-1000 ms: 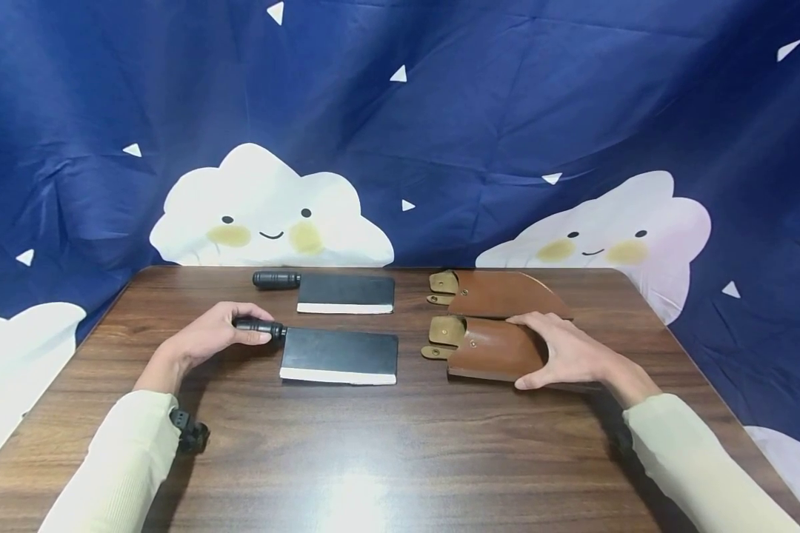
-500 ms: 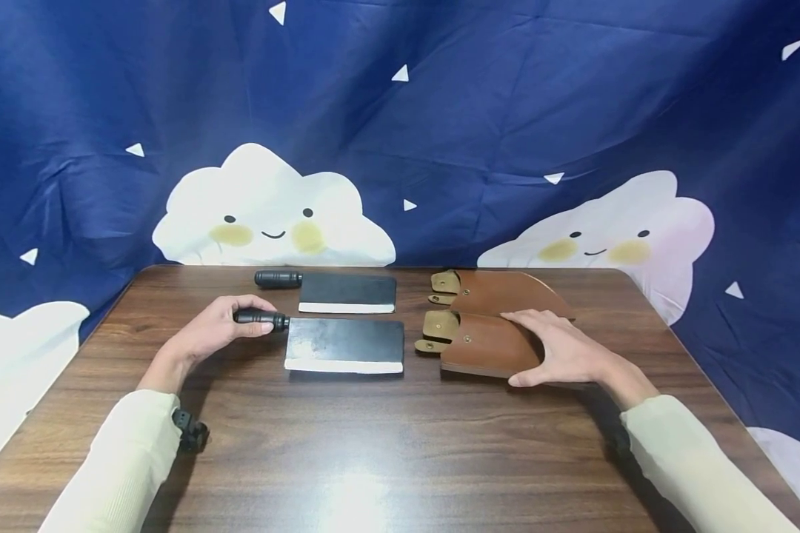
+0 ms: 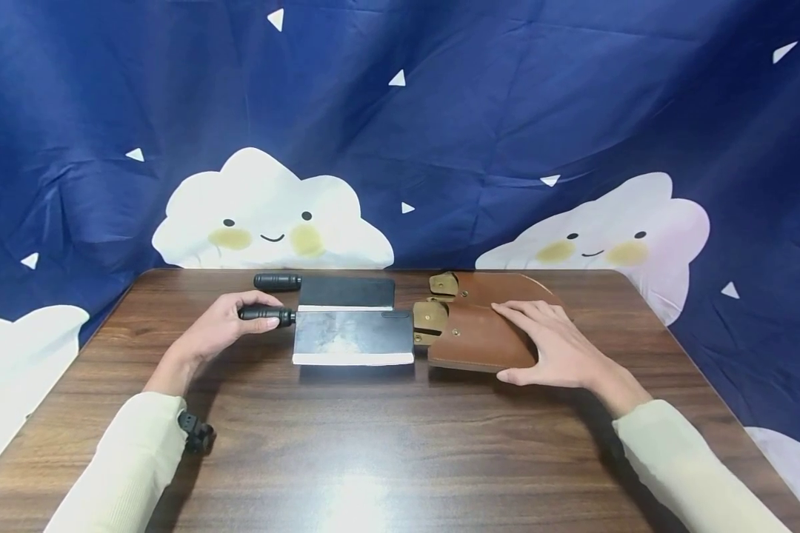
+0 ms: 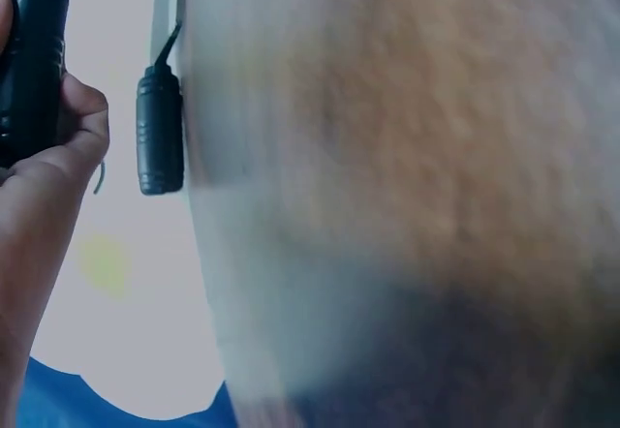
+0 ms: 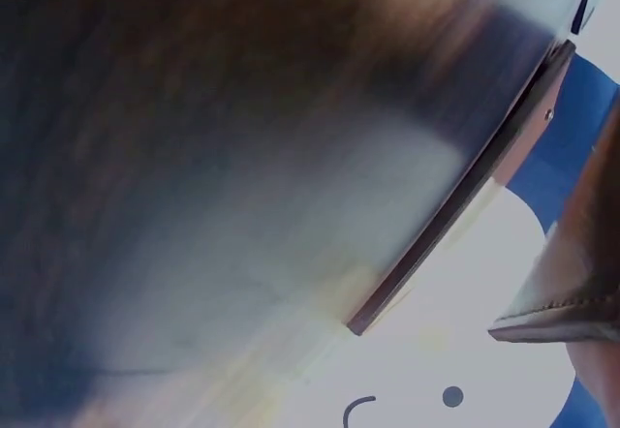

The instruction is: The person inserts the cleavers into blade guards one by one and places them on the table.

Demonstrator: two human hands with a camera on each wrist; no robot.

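Note:
My left hand [image 3: 220,329] grips the black handle [image 4: 31,70] of a cleaver [image 3: 353,337], thumb along the near side. The dark rectangular blade points right, its pale edge toward me, with a shadow below it. My right hand [image 3: 560,348] holds a brown leather knife sheath [image 3: 476,337] by its right end, thumb at the near edge and fingers over the far side. In the head view the blade's right end meets the tan snap flap [image 3: 430,317] at the sheath's mouth. The right wrist view shows the held sheath's stitched corner [image 5: 567,302] raised off the tabletop.
Behind the held cleaver, a second cleaver [image 3: 347,290] lies on the wooden table [image 3: 347,451], partly overlapped in view. A second brown sheath [image 3: 507,285] lies behind the held one. A blue curtain [image 3: 453,111] with printed clouds hangs at the table's back edge.
The left hand has raised the cleaver and moved it right. The right hand has lifted the sheath and brought it left, closing the gap between blade and sheath. The rear cleaver and sheath stay put.

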